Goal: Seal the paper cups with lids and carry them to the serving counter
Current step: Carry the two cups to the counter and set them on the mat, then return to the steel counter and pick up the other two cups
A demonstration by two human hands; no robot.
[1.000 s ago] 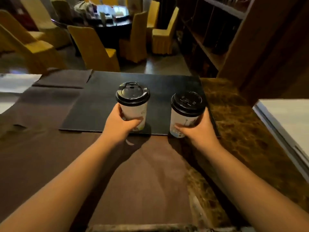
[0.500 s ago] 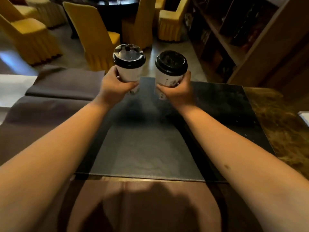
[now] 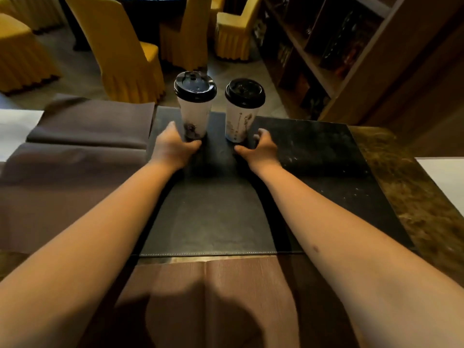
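Note:
Two white paper cups with black lids stand upright side by side at the far edge of the black mat (image 3: 313,151). My left hand (image 3: 173,148) rests just in front of the base of the left cup (image 3: 195,110), fingers spread, with a gap between them and the cup wall. My right hand (image 3: 261,149) lies in front and to the right of the right cup (image 3: 241,119), fingers curled loosely and apart from it. Neither hand holds anything.
The mat lies on a counter with brown cloths (image 3: 82,126) at left and a marble surface (image 3: 411,187) at right. Beyond the counter edge stand yellow-covered chairs (image 3: 120,54). A wooden shelf unit (image 3: 339,59) rises at the far right.
Both cups were carried forward in my hands, then set down at the mat's far edge. My hands have let go and slid down off the cups.

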